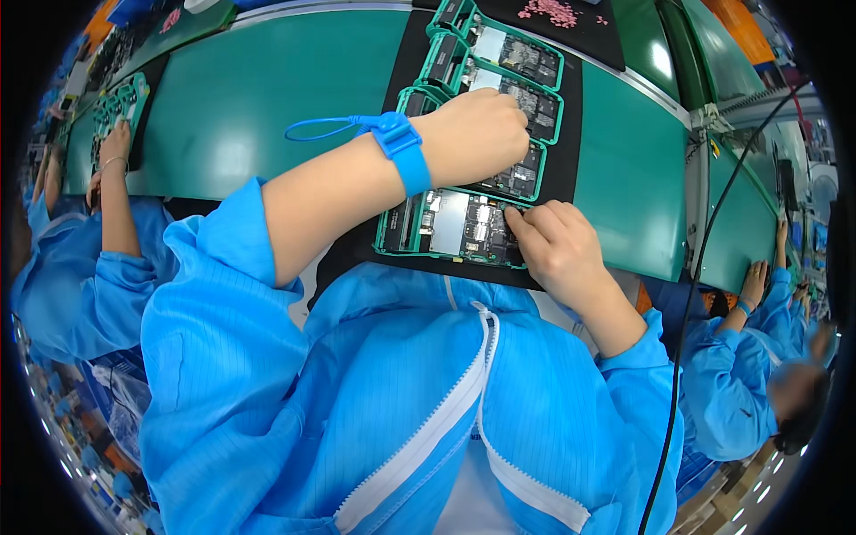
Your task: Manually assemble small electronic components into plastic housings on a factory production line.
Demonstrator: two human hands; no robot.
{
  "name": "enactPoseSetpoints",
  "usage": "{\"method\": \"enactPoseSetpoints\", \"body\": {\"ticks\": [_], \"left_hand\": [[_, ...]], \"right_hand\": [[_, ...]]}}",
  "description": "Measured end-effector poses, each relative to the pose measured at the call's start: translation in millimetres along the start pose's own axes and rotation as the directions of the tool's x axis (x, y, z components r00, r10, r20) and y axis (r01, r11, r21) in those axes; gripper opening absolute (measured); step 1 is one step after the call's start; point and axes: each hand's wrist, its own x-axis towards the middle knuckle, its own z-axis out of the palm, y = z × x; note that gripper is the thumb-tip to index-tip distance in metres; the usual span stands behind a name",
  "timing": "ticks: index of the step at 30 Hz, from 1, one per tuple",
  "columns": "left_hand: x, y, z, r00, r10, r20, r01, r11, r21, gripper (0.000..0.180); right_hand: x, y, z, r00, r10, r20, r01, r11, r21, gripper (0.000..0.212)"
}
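Several green holders with circuit boards stand in a row running away from me. My left hand [477,138], with a blue wrist strap [403,152] above it, reaches over the middle ones. Its fingers are curled in and their tips are hidden below the hand, beside the second holder from the far end [544,111]. On the nearest holder [446,254], a circuit board [486,227] lies next to a silvery plate [448,223]. My right hand [562,245] is at the right end of this board, fingers bent and the foremost digit touching it; anything pinched there is hidden.
A black mat [571,165] lies under the holders on the green bench [267,116]. Small pink pieces [550,11] sit on a dark surface at the far side. A black cable [704,250] hangs at my right. Other people work at both sides.
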Motion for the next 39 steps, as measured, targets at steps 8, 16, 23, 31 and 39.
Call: {"method": "enactPoseSetpoints", "body": {"ticks": [8,16,23,31,39], "left_hand": [[-2.2,-42.0,-25.2,0.997,-0.072,-0.008,0.071,0.993,-0.098,0.009],[11.2,-197.1,-64.6,0.831,-0.518,-0.201,0.488,0.854,-0.183,0.011],[51.9,-261.3,-5.9,0.851,-0.519,-0.080,0.494,0.842,-0.217,0.016],[68.0,-285.2,19.1,0.854,-0.499,-0.147,0.497,0.866,-0.052,0.012],[65.3,-285.9,0.9,0.833,-0.553,0.026,0.551,0.824,-0.134,0.013]], "right_hand": [[23.4,44.0,-22.2,0.941,0.257,0.222,-0.338,0.761,0.553,0.020],[118.7,162.4,-5.9,0.823,0.568,-0.002,-0.477,0.694,0.540,0.011],[237.9,230.1,61.7,0.891,0.453,-0.025,-0.433,0.866,0.249,0.011],[293.8,265.4,85.1,0.991,0.117,-0.066,-0.114,0.992,0.046,0.009],[293.1,271.2,83.0,1.000,-0.012,0.010,0.013,0.994,-0.108,0.009]]}}
